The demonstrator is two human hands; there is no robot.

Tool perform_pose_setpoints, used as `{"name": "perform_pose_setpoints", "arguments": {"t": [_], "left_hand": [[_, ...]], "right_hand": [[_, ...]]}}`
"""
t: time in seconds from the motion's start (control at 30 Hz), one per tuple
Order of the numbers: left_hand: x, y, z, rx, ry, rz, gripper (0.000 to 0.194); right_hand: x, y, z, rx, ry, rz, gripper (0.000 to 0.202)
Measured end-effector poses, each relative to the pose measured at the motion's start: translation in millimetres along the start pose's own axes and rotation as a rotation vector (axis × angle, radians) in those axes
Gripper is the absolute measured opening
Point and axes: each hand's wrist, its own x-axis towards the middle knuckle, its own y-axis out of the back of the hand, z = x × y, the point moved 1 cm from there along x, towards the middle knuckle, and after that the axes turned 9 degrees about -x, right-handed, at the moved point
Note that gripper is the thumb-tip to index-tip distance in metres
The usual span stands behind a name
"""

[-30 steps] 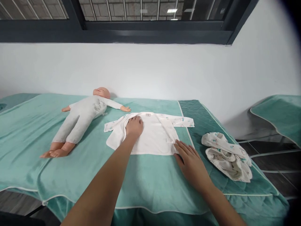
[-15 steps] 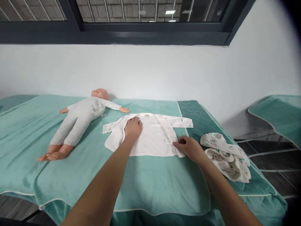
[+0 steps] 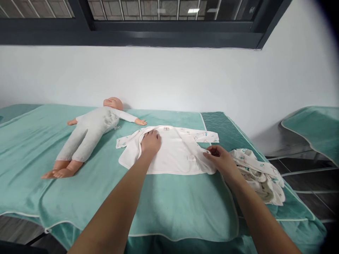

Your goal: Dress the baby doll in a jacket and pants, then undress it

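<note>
A small white shirt point(image 3: 176, 155) with patterned sleeves lies spread out on the green bed cover point(image 3: 182, 204). My left hand point(image 3: 150, 141) rests on the shirt's upper left part, palm down, its fingers lying flat on the cloth. At the shirt's right side edge, my right hand point(image 3: 218, 157) pinches the fabric between thumb and fingers. That side of the shirt is drawn outward, and a small label shows on the cloth near it.
A baby doll point(image 3: 92, 130) in white clothes lies on its back at the left. Crumpled patterned clothes point(image 3: 261, 176) lie right of my right hand. Behind the bed stands a white wall point(image 3: 159, 77) under a dark window frame point(image 3: 172, 38).
My right hand has moved to the right with the shirt's edge, spreading that side wider. My left hand stays on the cloth. The view has shifted slightly.
</note>
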Motion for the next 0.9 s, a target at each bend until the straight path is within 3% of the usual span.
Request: {"name": "perform_pose_setpoints", "arguments": {"t": [0.2,0.33,0.47,0.63,0.8,0.9], "left_hand": [[0,0.1,0,-0.006,0.003,0.005,0.038],[0,0.0,0,-0.006,0.012,0.001,0.038],[0,0.3,0,-0.003,0.013,-0.004,0.038],[0,1.2,1,-0.005,0.011,-0.001,0.038],[0,1.9,0,-0.013,0.015,0.006,0.038],[0,1.7,1,-0.019,0.013,0.006,0.038]], "right_hand": [[-10,4,3,-0.541,0.082,-0.035,0.037],[-21,9,6,-0.690,0.114,-0.073,0.045],[-12,8,2,-0.604,0.146,-0.087,0.045],[28,-9,-12,-0.462,0.109,-0.056,0.029],[51,-20,-22,-0.452,0.067,-0.161,0.028],[48,-23,-19,-0.457,0.049,-0.059,0.025]]}}
